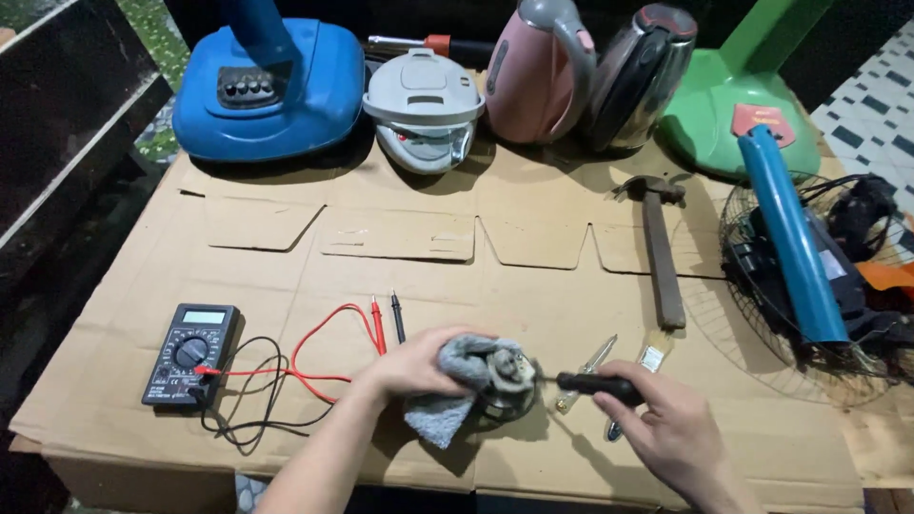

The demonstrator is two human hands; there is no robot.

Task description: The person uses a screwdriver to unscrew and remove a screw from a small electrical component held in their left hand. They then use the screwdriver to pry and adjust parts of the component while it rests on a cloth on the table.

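Surface: flattened cardboard (533, 286).
Left hand (414, 362): grips small motor (509, 381) through soft grey cloth (447, 400); looks heavy, slippery.
Right hand (671, 428): closed around screwdriver (595, 384).

You have flattened cardboard (400, 276) spread as your work surface, its flaps and fold lines showing, lit bright from above. Beyond its far edge the room falls into darkness. At your far right a tiled floor (871, 105) shows, pale with small dark squares. To your left stands a dark wooden frame (67, 124) with a pale edge, and above it a patch of green ground (157, 38) shows. Below the near edge, all is dark.
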